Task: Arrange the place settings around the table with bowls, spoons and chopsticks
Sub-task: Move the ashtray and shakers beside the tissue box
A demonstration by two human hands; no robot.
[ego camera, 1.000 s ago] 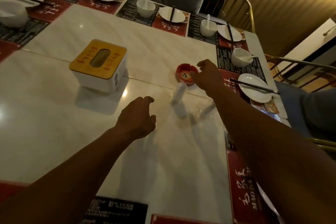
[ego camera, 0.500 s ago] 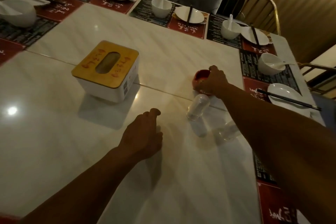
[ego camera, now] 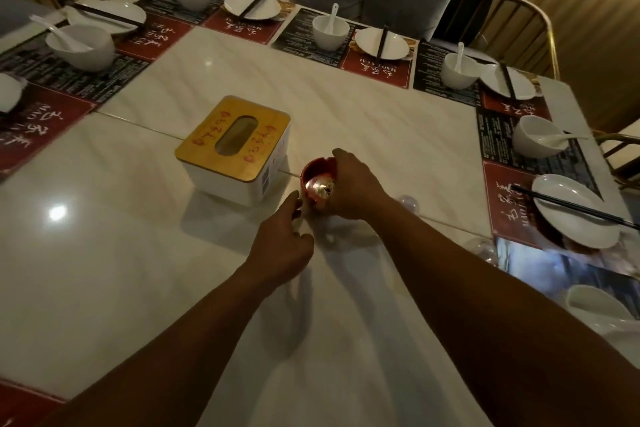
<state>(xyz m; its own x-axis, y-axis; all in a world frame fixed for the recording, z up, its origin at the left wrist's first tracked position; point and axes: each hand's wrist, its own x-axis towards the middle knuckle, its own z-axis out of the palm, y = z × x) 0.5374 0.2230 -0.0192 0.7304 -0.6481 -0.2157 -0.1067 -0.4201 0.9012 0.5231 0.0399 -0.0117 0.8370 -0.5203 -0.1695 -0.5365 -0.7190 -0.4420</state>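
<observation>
Near right edge: part-seen bowl (ego camera: 595, 305). Tabletop (ego camera: 346, 114) centre: right hand (ego camera: 353, 191) grips red ashtray (ego camera: 317, 180) beside tissue box (ego camera: 235, 146); left hand (ego camera: 280, 243) half-curled beside it, can't tell if holding anything. Settings look mostly done: 5 bowls (ego camera: 330, 35) w/ spoons (ego camera: 333, 15), 5 plates (ego camera: 398, 45) w/ chopsticks (ego camera: 382, 43) along right, left & far edges. Near edge unseen.

Your right hand (ego camera: 356, 187) holds a small dish (ego camera: 313, 177) mid-table (ego camera: 104, 270), just right of the tissue box (ego camera: 235, 146). Your left hand (ego camera: 280, 243) lies just before it. Along the far and right edges stand bowls (ego camera: 329, 42) holding spoons (ego camera: 334, 12), beside plates (ego camera: 396, 45) bearing chopsticks (ego camera: 382, 43). Perhaps a glass (ego camera: 410, 203) lies beyond your right wrist.
</observation>
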